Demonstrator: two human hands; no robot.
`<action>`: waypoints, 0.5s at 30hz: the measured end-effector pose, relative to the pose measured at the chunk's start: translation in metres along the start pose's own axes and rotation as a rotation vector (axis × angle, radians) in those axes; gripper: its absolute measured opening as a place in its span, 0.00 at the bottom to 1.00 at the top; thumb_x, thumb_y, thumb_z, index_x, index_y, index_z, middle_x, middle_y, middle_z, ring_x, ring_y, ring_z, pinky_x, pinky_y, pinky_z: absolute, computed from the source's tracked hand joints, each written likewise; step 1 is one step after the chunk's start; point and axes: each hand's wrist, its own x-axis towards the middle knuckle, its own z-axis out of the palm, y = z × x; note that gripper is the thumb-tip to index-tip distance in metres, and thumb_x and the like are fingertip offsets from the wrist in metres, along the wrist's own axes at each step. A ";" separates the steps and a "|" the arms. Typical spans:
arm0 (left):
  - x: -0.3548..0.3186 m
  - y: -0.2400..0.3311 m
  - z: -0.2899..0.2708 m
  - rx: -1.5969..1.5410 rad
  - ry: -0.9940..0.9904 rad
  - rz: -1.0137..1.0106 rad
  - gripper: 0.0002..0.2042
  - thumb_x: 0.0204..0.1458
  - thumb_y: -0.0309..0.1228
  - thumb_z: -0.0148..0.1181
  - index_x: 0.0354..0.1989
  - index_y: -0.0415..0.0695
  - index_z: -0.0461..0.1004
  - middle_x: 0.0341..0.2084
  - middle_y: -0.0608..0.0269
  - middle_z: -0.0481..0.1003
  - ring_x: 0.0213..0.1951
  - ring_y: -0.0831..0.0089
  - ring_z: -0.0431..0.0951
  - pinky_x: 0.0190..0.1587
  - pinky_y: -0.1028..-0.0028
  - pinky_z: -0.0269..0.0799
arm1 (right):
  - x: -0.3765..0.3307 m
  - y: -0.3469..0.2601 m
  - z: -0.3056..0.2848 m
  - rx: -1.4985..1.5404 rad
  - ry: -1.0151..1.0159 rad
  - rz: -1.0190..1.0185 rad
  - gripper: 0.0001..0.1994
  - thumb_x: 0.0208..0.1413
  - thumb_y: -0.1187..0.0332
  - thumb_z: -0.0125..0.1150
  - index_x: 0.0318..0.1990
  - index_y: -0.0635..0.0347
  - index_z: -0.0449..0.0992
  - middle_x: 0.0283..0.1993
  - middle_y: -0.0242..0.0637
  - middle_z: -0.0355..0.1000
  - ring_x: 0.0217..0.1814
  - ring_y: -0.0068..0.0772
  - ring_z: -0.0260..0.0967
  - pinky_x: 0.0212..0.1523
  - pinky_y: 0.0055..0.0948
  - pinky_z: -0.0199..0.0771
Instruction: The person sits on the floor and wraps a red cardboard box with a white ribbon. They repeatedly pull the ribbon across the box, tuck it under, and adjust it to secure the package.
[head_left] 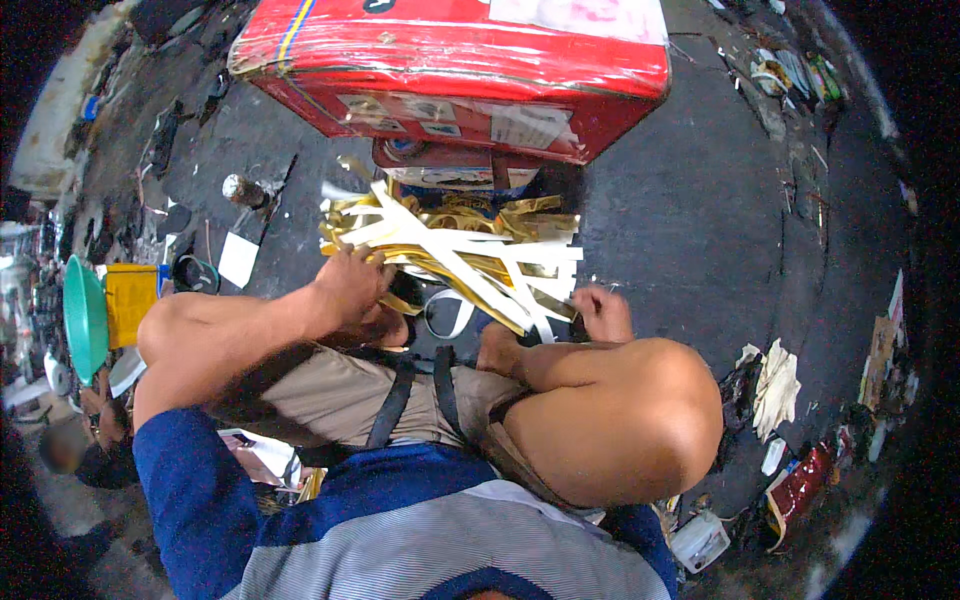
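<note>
A loose pile of long, flat white-and-gold strips [440, 240] lies in front of my crossed legs, the strips crossing at many angles. My left hand [352, 284] is at the pile's left end, its fingers curled over the gold strips there. Just off the pile's lower right end is my right hand [602, 313], slightly blurred, with fingers bent together; whatever they hold cannot be made out. One narrow white strip [463, 318] curls in a loop between my feet.
A big red box [480, 90] wrapped in clear film stands beyond the pile, above a smaller dark red container [440, 155]. To the left are a green basin [86, 320], a yellow container [130, 300] and a white square [238, 260]. A crumpled cloth [777, 390] lies at right.
</note>
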 end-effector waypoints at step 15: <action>-0.128 0.049 -0.094 -0.484 0.240 -0.111 0.35 0.50 0.33 0.63 0.71 0.46 0.65 0.63 0.48 0.72 0.62 0.49 0.73 0.67 0.57 0.69 | 0.084 -0.106 0.142 0.232 -0.348 -0.342 0.18 0.58 0.54 0.72 0.37 0.62 0.81 0.33 0.35 0.75 0.35 0.27 0.70 0.38 0.34 0.72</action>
